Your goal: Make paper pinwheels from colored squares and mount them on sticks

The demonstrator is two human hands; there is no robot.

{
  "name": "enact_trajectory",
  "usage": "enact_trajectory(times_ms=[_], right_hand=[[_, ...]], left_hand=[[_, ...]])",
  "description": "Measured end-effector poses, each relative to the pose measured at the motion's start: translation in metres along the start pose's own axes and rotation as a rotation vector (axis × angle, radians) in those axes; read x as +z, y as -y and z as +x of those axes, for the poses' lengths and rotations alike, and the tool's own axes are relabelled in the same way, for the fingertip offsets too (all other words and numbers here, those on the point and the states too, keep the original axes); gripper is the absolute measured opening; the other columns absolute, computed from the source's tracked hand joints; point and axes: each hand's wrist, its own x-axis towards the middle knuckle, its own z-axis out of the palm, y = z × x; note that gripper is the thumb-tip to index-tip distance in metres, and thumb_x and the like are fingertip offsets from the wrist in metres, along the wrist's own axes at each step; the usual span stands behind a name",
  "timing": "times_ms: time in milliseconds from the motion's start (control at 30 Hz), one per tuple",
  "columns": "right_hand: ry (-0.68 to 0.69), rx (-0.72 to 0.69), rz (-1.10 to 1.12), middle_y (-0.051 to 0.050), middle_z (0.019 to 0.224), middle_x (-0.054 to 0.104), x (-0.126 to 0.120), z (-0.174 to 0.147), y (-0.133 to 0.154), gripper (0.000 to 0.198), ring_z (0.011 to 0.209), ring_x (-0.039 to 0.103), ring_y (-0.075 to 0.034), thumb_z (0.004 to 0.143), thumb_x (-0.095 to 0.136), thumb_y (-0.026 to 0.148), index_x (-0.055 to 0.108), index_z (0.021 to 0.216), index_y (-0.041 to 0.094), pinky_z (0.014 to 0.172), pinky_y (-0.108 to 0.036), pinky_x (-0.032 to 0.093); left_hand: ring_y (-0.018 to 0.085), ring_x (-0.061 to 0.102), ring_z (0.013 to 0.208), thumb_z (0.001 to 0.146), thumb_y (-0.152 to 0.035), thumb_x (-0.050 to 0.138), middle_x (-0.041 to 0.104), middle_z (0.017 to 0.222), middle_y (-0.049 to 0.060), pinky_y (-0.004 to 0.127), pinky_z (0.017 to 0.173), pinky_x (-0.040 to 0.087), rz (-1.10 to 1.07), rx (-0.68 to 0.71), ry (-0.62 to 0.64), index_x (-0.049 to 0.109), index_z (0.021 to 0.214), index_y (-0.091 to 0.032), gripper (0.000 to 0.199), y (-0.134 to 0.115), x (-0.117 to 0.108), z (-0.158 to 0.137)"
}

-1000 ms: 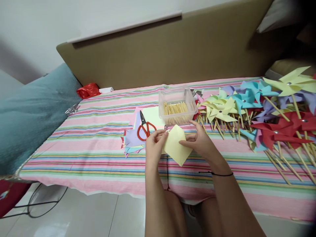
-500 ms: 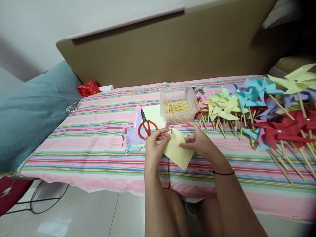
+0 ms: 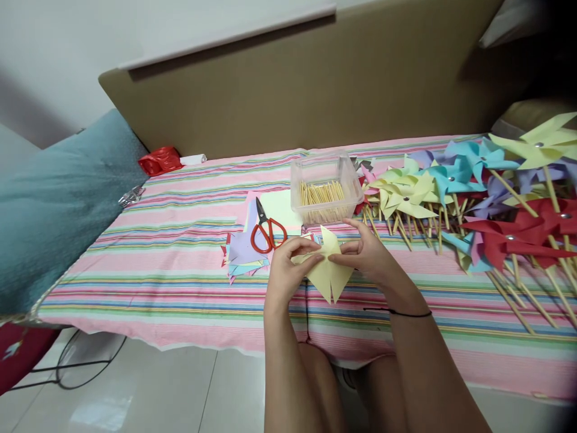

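Observation:
Between my hands is a yellow square of paper (image 3: 331, 276) with slits cut in from its corners, one slit gaping at the near corner. My left hand (image 3: 291, 264) pinches its left side near the middle. My right hand (image 3: 364, 255) grips the right side, thumb and fingers pressed on the paper. Red-handled scissors (image 3: 269, 228) lie just beyond my left hand, on a pile of coloured paper sheets (image 3: 243, 248). Past the yellow paper stands a clear plastic box (image 3: 327, 210) holding several short wooden sticks (image 3: 321, 192).
Many-coloured finished pinwheels (image 3: 451, 178) on sticks crowd the right side. A striped cloth (image 3: 180, 264) covers the surface, whose front edge is near my knees. At the back left lie a red plastic bag (image 3: 160, 160) and a white roll (image 3: 193, 159), beside a teal cushion (image 3: 67, 198).
The yellow paper's far part now stands up as a point, and its near slit has spread open. Both hands have closed in toward the middle of the paper.

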Motion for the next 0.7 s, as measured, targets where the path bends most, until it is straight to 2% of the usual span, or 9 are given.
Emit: enact_trajectory(times_ms=[200,300,400,567,700], right_hand=[[0.007,-0.008,0.004,0.001,0.066,0.071,-0.0008,-0.0012,0.0025,0.095,0.061,0.067,-0.020,0.062,0.075,0.022,0.023,0.142,0.019,0.051,-0.028,0.049],[0.027,-0.002,-0.002,0.001,0.067,0.071,-0.0013,-0.0016,0.0032,0.097,0.062,0.068,-0.021,0.061,0.076,0.022,0.022,0.142,0.021,0.051,-0.028,0.050],[0.034,0.005,0.001,0.001,0.068,0.071,-0.0010,-0.0022,0.0043,0.098,0.063,0.068,-0.022,0.061,0.077,0.023,0.022,0.143,0.020,0.052,-0.029,0.050],[0.021,0.001,0.004,0.002,0.066,0.071,-0.0001,-0.0033,0.0055,0.097,0.063,0.068,-0.022,0.059,0.078,0.022,0.027,0.141,0.022,0.053,-0.030,0.052],[0.008,0.001,-0.004,0.000,0.067,0.072,-0.0005,-0.0036,0.0051,0.095,0.065,0.069,-0.024,0.058,0.078,0.021,0.029,0.140,0.022,0.053,-0.031,0.052]], left_hand=[[0.019,0.058,0.090,0.075,-0.027,0.068,0.061,0.088,0.007,0.031,0.081,0.045,0.020,0.012,0.013,0.071,0.070,-0.019,0.010,-0.0001,0.0023,0.0008],[0.017,0.058,0.083,0.072,-0.024,0.070,0.061,0.084,0.005,0.028,0.073,0.044,-0.002,-0.052,-0.033,0.068,0.072,-0.019,0.006,-0.0036,0.0056,0.0009],[0.014,0.056,0.073,0.067,-0.023,0.073,0.062,0.080,0.003,0.025,0.065,0.042,-0.033,-0.130,-0.073,0.066,0.076,-0.019,0.013,-0.0055,0.0071,0.0007],[0.015,0.060,0.073,0.067,-0.029,0.074,0.066,0.080,0.004,0.024,0.063,0.044,-0.083,-0.191,-0.052,0.065,0.081,-0.018,0.019,-0.0013,0.0063,0.0004],[0.014,0.060,0.063,0.066,-0.031,0.075,0.067,0.070,0.002,0.023,0.056,0.043,-0.150,-0.294,-0.032,0.061,0.086,-0.019,0.027,-0.0001,0.0068,-0.0005]])
